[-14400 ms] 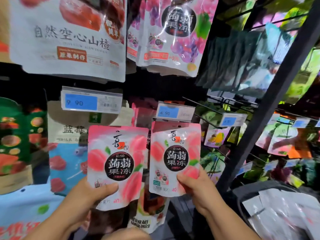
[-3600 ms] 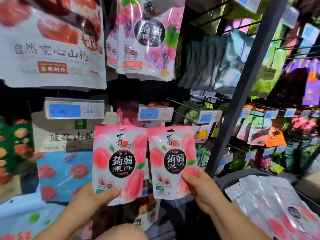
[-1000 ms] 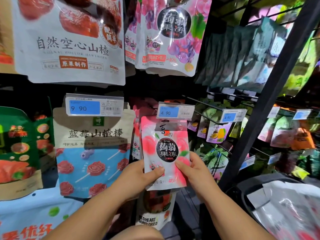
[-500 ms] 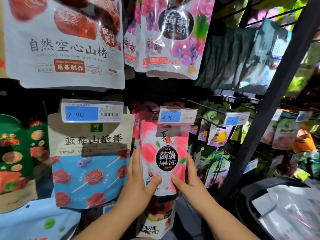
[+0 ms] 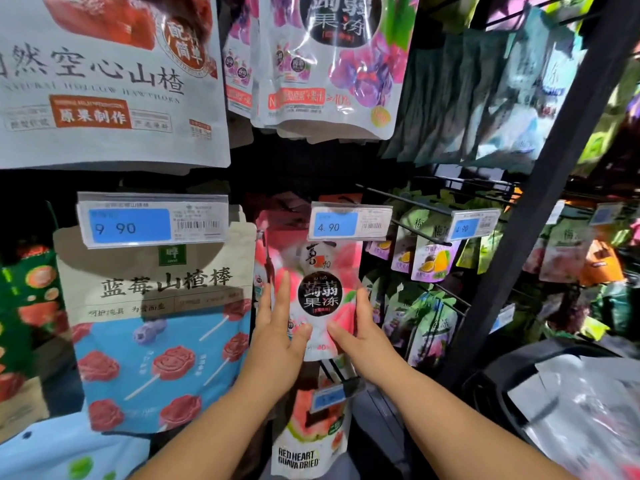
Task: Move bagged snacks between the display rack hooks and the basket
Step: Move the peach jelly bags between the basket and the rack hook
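Two grips: both on one peach jelly pouch, mid-rack, just under the 4.90 price tag.
Left grip: fingers straight along the pouch's left edge, thumb on its front.
Right grip: pinching the right edge.
Hook: hidden behind the tag, so seating is unconfirmed.
Risk: letting go before the hole catches would drop the pouch onto the guava bag below.
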The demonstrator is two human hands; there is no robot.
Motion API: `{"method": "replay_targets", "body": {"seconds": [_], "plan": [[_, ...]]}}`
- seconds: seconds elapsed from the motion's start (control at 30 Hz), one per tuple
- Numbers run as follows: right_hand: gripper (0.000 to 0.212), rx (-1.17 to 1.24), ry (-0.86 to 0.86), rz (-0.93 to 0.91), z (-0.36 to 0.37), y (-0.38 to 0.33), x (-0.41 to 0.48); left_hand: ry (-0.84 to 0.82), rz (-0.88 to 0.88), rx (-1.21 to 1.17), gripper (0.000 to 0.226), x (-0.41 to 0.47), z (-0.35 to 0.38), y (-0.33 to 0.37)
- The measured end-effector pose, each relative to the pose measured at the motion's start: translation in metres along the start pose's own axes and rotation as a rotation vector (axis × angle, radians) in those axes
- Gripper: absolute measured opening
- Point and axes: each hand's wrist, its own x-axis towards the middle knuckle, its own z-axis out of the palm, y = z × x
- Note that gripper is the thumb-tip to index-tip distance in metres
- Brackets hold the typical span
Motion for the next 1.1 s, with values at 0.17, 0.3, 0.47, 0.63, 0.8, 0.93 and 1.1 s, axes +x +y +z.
{"method": "replay_targets", "body": {"seconds": [0.17, 0.3, 0.47, 0.63, 0.8, 0.93, 1.1], "plan": [[0.089, -0.015, -0.002, 0.021, 0.006, -0.005, 0.018, 0.019, -0.076, -0.005, 0.078, 0.015, -0.002, -0.004], [0.09, 0.003, -0.005, 0.015, 0.012, -0.003, 0.032, 0.061, -0.091, 0.019, 0.076, 0.022, -0.001, -0.006], [0.089, 0.003, 0.001, 0.007, 0.016, 0.002, 0.036, 0.098, -0.078, 0.023, 0.075, 0.019, 0.001, -0.006], [0.088, 0.01, -0.003, 0.019, 0.015, 0.0, 0.029, 0.102, -0.091, 0.037, 0.078, 0.01, 0.001, -0.005], [0.078, 0.005, 0.0, 0.01, 0.009, -0.004, 0.019, 0.094, -0.078, 0.097, 0.08, -0.003, 0.002, -0.001], [0.076, -0.042, 0.012, 0.011, 0.003, -0.005, 0.012, 0.038, -0.111, 0.209, 0.084, -0.016, -0.002, 0.006], [0.065, -0.133, 0.018, 0.028, -0.016, -0.004, -0.005, -0.039, -0.148, 0.368, 0.079, -0.04, -0.011, 0.023]]}}
